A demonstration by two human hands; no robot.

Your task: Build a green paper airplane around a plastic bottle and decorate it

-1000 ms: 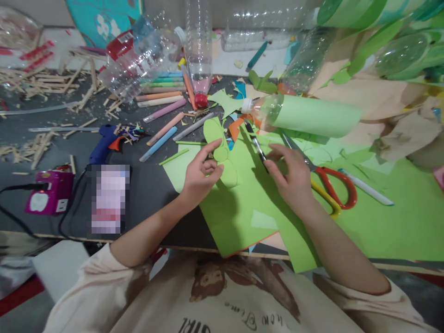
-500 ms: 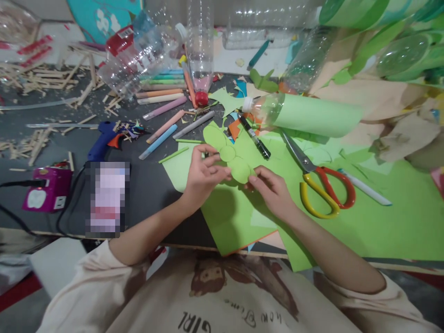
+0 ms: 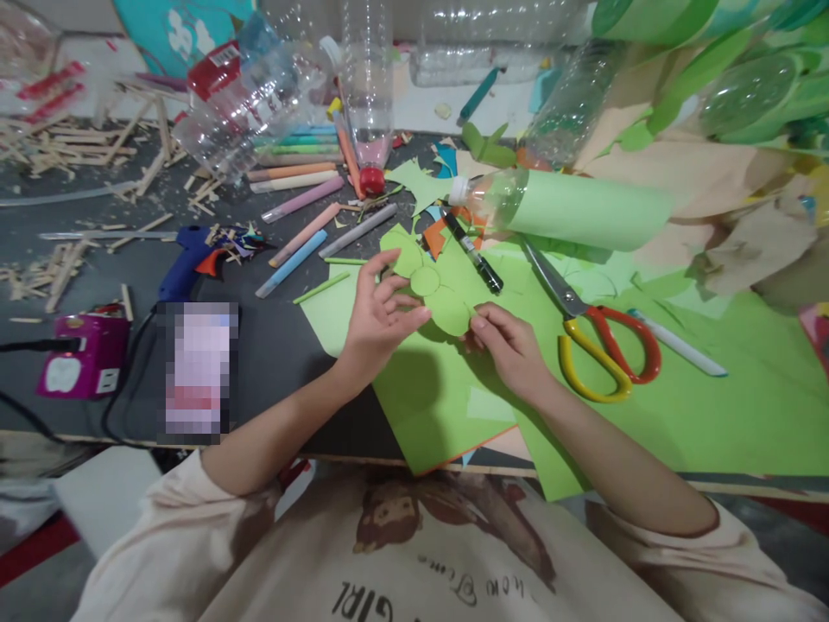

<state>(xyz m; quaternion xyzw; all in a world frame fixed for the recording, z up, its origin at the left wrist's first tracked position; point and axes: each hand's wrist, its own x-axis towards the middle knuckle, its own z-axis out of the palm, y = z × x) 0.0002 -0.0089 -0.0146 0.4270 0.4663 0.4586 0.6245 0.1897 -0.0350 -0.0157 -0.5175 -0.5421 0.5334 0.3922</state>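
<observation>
A light-green paper cutout [image 3: 452,309] of rounded lobes joined by a small circle [image 3: 426,281] is held above larger green sheets. My right hand [image 3: 509,345] pinches its lower right edge between thumb and fingers. At its left side, my left hand [image 3: 382,315] has its fingers spread and curved, with the thumb tip against or very near the lower lobe; exact contact is unclear. A black marker [image 3: 476,252] lies just beyond the cutout. To the right rest scissors [image 3: 573,307] with one yellow and one red handle.
A clear bottle wrapped in pale green paper [image 3: 589,207] lies behind the scissors. Several colored markers [image 3: 304,233] are at left, near a blue glue gun [image 3: 185,263], a purple box with a cord [image 3: 84,354] and a blurred-out phone [image 3: 198,367]. Plastic bottles [image 3: 367,78] crowd the back.
My left hand's fingers have opened and the index finger has lifted along the cutout's upper lobe. My right hand keeps its pinch. The view has shifted slightly.
</observation>
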